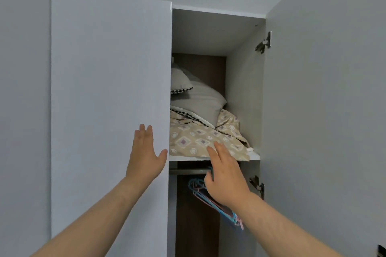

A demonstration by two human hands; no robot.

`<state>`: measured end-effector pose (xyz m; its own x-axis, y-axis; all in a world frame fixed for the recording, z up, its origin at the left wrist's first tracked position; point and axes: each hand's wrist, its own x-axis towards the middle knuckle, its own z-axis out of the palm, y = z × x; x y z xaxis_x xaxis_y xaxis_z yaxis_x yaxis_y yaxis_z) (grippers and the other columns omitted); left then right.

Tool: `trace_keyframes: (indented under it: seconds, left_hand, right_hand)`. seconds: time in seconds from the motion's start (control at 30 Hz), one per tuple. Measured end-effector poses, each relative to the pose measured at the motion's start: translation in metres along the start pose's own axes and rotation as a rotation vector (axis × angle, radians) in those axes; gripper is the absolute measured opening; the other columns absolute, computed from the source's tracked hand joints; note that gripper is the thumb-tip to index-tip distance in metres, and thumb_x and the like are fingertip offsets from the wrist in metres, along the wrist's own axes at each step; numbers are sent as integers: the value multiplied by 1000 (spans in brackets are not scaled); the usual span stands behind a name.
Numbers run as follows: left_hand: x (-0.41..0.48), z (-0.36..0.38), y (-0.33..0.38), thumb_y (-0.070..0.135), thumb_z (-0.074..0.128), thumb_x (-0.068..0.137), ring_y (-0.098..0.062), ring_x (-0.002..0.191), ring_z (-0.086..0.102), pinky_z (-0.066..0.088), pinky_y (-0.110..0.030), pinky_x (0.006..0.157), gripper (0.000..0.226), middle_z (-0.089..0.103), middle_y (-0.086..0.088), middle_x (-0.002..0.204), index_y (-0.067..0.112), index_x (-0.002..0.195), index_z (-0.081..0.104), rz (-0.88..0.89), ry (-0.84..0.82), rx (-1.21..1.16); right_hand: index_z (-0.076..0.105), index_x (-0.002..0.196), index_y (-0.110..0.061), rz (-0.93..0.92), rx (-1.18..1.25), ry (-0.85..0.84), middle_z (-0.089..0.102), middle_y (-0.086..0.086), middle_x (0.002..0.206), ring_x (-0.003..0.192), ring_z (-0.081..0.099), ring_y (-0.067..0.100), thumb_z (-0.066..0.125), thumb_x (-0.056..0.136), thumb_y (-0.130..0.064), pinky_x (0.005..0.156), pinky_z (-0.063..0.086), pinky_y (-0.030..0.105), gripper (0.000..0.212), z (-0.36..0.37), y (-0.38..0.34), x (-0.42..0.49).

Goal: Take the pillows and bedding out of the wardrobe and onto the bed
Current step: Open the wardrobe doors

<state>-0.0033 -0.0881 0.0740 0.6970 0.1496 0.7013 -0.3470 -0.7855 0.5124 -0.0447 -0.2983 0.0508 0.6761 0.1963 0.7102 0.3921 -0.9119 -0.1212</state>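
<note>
On the wardrobe's upper shelf (pixel 253 155) lies beige patterned bedding (pixel 194 139), with two grey pillows stacked on it: a large one (pixel 200 100) and a smaller one (pixel 179 79) with a houndstooth edge. My left hand (pixel 145 156) is raised with straight fingers against the edge of the left wardrobe door (pixel 108 89), thumb at the door's edge. My right hand (pixel 226 175) reaches up with straight fingers, fingertips at the front edge of the bedding; it holds nothing.
The right wardrobe door (pixel 323 110) stands wide open on metal hinges (pixel 264 43). Under the shelf runs a hanging rail (pixel 188 171) with several blue and pink plastic hangers (pixel 217 204). The left door covers the left part of the shelf.
</note>
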Motion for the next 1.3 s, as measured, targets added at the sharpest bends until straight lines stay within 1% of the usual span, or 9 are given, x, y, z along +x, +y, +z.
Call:
trace_keyframes:
  seconds: [0.3,0.43,0.57,0.7,0.87,1.07,1.17,1.23,1.3]
  left_hand:
    - [75,43,-41,42,55,87,-33,147,-3,-1,-42,116,87,-1,-15,160,10,151,6,154,77,244]
    - [96,78,-36,62,44,80,-37,146,-6,-5,-52,114,97,-3,-21,159,9,151,4,101,63,331]
    - [107,108,-34,57,60,67,-48,142,8,6,-67,107,109,14,-33,153,1,147,12,19,84,441]
    - [114,119,-41,30,68,58,-48,138,9,14,-73,103,106,17,-35,151,-2,145,15,18,155,498]
    - [107,117,-36,23,63,60,-47,142,4,6,-68,108,106,8,-30,155,7,146,4,1,186,471]
    - [56,69,-18,26,55,72,-23,143,-24,-16,-42,112,107,-21,-6,157,19,146,-22,44,162,335]
    - [21,27,-13,28,53,77,-4,133,-40,-18,-30,111,108,-39,14,144,34,130,-42,57,118,256]
    - [-2,-6,-13,29,54,79,4,132,-38,-13,-25,114,106,-42,24,139,42,122,-42,38,88,208]
    - [-21,-34,-12,27,56,80,5,137,-29,-5,-23,116,105,-36,28,143,47,120,-39,32,68,151]
  right_hand:
    - [13,153,-18,-33,33,-65,1,3,164,150,-1,18,44,94,-21,112,-3,23,67,91,5,79]
    - [20,152,-16,-81,70,-35,14,6,161,149,8,21,46,90,-20,114,-1,24,67,128,24,107]
    - [59,124,-11,-69,120,7,60,4,124,117,58,21,59,77,-22,105,28,23,49,165,46,112]
    - [66,105,-13,-145,130,131,67,0,101,97,57,16,61,70,-27,95,31,25,38,192,59,114]
    - [65,110,-5,-193,107,231,67,7,108,105,47,19,53,69,-27,98,30,31,49,205,68,117]
    - [69,103,-6,-93,132,60,68,6,101,94,64,25,53,66,-19,90,43,32,43,193,64,116]
    - [66,117,-3,87,225,-39,59,18,126,122,52,37,52,72,-20,109,33,45,50,171,45,120]
    - [57,130,-6,165,367,-65,44,17,144,140,31,33,51,84,-20,117,16,39,49,144,15,124]
    - [56,131,-11,175,710,-74,40,9,150,143,28,22,52,90,-14,114,20,29,41,110,-26,128]
